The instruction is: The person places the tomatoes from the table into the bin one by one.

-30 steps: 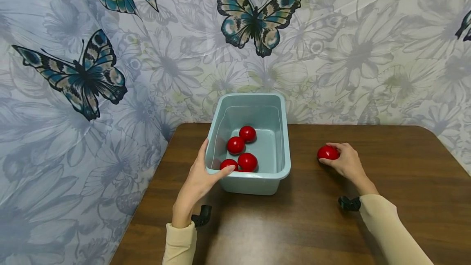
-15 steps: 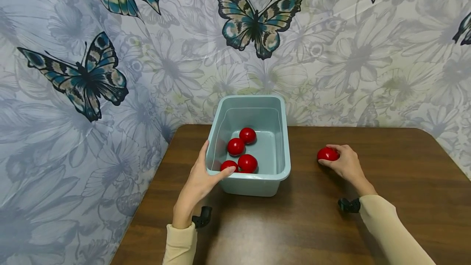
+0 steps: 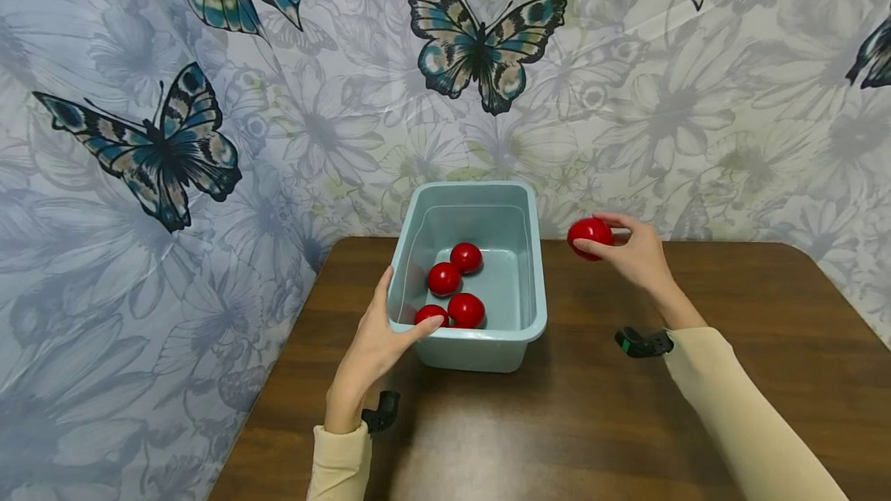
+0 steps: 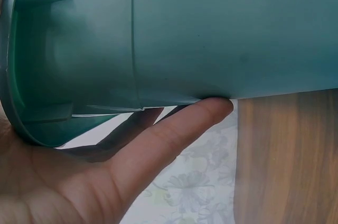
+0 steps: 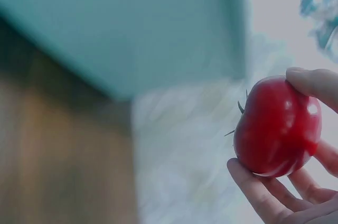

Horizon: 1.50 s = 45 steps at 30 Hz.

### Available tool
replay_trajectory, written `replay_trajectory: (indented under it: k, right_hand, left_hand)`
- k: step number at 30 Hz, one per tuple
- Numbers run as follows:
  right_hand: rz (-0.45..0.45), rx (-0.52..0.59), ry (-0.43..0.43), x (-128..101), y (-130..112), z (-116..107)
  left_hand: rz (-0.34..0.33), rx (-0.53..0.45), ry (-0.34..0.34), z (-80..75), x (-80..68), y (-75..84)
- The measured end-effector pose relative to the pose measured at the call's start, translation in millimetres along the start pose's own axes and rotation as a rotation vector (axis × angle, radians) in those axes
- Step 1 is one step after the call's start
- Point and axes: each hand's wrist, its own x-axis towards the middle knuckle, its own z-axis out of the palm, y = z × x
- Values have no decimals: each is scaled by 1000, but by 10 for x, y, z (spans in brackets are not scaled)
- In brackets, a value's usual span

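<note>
A light teal plastic bin (image 3: 473, 349) stands on the table in the head view, with several red tomatoes (image 3: 466, 310) lying inside. My left hand (image 3: 372, 346) holds the bin by its front left corner, thumb over the rim. In the left wrist view, a finger (image 4: 169, 134) lies along the outer bin wall (image 4: 211, 34). To the right of the bin, my right hand (image 3: 636, 257) holds another tomato (image 3: 585, 235) above the table. The right wrist view shows this tomato (image 5: 277, 129) pinched between thumb and fingers, with bits of green stem on one side.
The brown wooden table (image 3: 578, 424) reaches back to a wall covering (image 3: 313, 114) with butterflies and flowers. Dark wrist-camera mounts (image 3: 643, 342) sit on both wrists. The bin's right wall (image 3: 540, 261) rises between the held tomato and the tomatoes inside.
My right hand has lifted the tomato off the table and moved it left and away from me, closer to the bin. The left hand and the bin have stayed in place.
</note>
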Motion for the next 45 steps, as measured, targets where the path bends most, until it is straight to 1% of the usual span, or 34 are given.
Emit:
replay_trajectory:
  k: [4, 7, 12, 15, 17, 22, 27, 30, 33, 39, 45]
  right_hand:
    - [-49, 83, -9, 115, -466, 113]
    - [-91, 126, -19, 196, -746, 223]
    - [-155, 175, -31, 306, -1091, 417]
    - [-180, 184, -44, 348, -1224, 509]
    - [-189, 183, -51, 362, -1267, 540]
    - [-188, 168, -35, 390, -1288, 580]
    - [-196, 166, -15, 399, -1324, 641]
    - [-209, 161, -4, 402, -1340, 683]
    - [-218, 157, 2, 406, -1333, 716]
    - [-202, 188, -12, 407, -1305, 745]
    - [-195, 193, -18, 406, -1257, 752]
  left_hand:
    - [8, -5, 3, -10, -6, 8]
    - [30, -17, 0, -11, 5, 13]
    - [48, -23, -5, -11, 18, 1]
    - [38, -29, -1, -12, 11, -3]
    - [33, -32, -4, -4, 13, -1]
    - [25, -31, -15, 6, 14, 6]
    - [8, -19, -4, -11, 4, -3]
    - [10, -20, -6, -15, 7, -11]
    - [4, -18, -8, -15, 5, -10]
    - [-8, -7, -7, -15, -2, 6]
    - [-16, 0, -3, -21, 2, 12]
